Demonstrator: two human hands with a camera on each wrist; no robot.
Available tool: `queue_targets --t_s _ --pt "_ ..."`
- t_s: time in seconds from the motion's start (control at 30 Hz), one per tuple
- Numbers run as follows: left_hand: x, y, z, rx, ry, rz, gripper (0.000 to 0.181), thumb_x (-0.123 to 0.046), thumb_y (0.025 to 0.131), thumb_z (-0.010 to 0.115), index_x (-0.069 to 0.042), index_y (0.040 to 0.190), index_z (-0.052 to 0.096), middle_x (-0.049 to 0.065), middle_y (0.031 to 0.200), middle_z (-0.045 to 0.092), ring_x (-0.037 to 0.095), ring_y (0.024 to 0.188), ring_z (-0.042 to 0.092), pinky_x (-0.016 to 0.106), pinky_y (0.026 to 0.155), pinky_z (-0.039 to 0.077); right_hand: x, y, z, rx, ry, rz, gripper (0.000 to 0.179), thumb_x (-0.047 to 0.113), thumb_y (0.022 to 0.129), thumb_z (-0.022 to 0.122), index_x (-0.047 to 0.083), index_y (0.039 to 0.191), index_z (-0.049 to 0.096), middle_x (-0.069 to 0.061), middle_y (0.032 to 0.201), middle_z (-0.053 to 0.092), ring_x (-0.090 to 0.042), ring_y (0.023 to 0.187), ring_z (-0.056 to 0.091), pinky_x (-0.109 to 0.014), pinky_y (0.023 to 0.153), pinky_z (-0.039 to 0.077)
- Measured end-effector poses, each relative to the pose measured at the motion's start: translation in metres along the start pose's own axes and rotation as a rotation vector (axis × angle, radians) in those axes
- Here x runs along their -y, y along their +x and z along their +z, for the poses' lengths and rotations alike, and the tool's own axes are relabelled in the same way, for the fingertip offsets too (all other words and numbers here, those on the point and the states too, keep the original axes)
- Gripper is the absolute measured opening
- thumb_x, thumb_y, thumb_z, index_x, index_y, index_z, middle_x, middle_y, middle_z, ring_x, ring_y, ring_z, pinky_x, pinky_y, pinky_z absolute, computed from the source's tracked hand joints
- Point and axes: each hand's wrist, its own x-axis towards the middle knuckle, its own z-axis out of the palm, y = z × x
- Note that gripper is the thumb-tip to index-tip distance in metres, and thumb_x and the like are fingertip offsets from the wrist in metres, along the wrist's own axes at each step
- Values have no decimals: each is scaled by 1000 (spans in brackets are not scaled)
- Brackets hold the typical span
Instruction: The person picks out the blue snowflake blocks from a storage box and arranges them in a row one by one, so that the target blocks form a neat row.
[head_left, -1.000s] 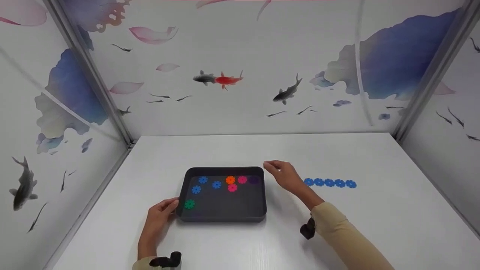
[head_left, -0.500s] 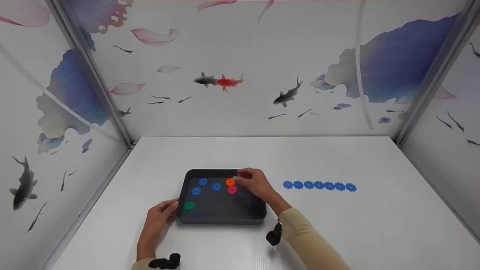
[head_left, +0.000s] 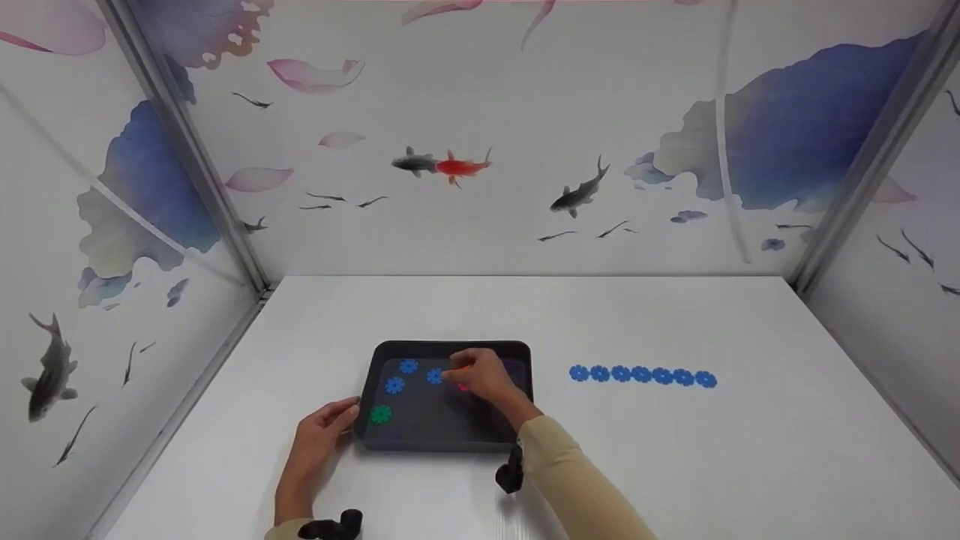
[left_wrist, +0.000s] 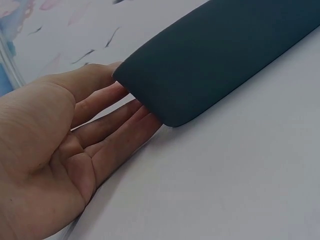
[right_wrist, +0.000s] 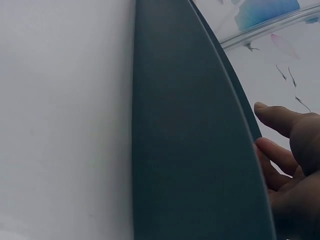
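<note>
In the head view, my left hand point(head_left: 319, 439) is at the left end of a dark shallow tray point(head_left: 420, 444). Its extended thumb and fingers touch the tray wall point(left_wrist: 200, 65), as the left wrist view shows. Over the tray's inside reaches my right hand point(head_left: 484, 376), its fingertips beside a blue snowflake disc point(head_left: 434, 376). The right wrist view has thumb and fingers point(right_wrist: 275, 117) apart, partly hidden behind the wall. An orange disc point(head_left: 463, 368) and a pinkish-red disc point(head_left: 464, 387) are mostly covered by this hand. Two more blue discs point(head_left: 409, 366) and a green disc point(head_left: 381, 414) lie further left.
On the white table point(head_left: 675, 315), right of the tray, several blue discs point(head_left: 641, 374) lie in a straight row. A dark purple disc point(head_left: 511, 365) shows faintly in the tray's far right corner. Printed panels point(head_left: 510, 90) stand around the table.
My right hand has come from beyond the tray's right rim into the tray, then moved left past the orange disc to the blue one. My left hand stays at the tray's left end.
</note>
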Motion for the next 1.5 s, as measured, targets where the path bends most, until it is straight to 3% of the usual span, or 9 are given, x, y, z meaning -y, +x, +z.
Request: queue_targets --t_s 0.2,0.4,0.67,0.9,1.1,1.27,1.5 --pt "1 2 0 -4 4 4 47 -36 97 67 -9 134 63 12 136 65 16 114 65 33 99 54 2 7 6 34 -16 1 40 14 88 77 -1 124 66 -17 118 68 -15 83 65 -28 71 58" --pt "1 3 0 1 9 3 49 -40 95 67 -11 133 64 10 134 66 17 113 65 35 101 54 3 15 9 24 -111 3 40 14 89 76 0 125 66 -16 119 69 -20 92 65 -36 82 59" --pt "1 3 2 4 19 -2 50 -41 95 67 -10 134 63 11 134 66 18 112 65 36 102 54 2 20 19 -5 -243 -64 36 10 86 76 -5 118 69 -20 116 70 -28 104 65 -45 94 57" --pt "1 0 3 9 -23 -5 47 -37 96 67 -9 134 63 11 133 66 18 112 64 35 102 54 3 22 28 -8 -289 -48 36 11 83 81 -4 115 72 -18 114 72 -26 102 66 -44 95 57" --pt "0 1 3 -3 4 7 46 -37 96 66 -10 134 64 11 134 66 18 111 64 33 99 55 3 23 29 -43 -362 -74 35 12 79 85 -3 110 74 -16 110 70 -28 104 65 -42 91 58" --pt "-2 2 3 7 3 3 46 -37 97 66 -11 134 63 12 137 64 19 113 62 37 103 53 3 25 29 -74 -384 -59 30 13 80 85 -1 104 76 -14 105 74 -25 97 68 -40 85 60" --pt "-1 0 0 15 -34 -10 51 -40 94 68 -10 134 63 12 137 64 19 113 63 36 104 53 3 23 32 -55 -426 -26 27 18 82 83 1 101 76 -10 104 73 -23 99 62 -39 87 58"
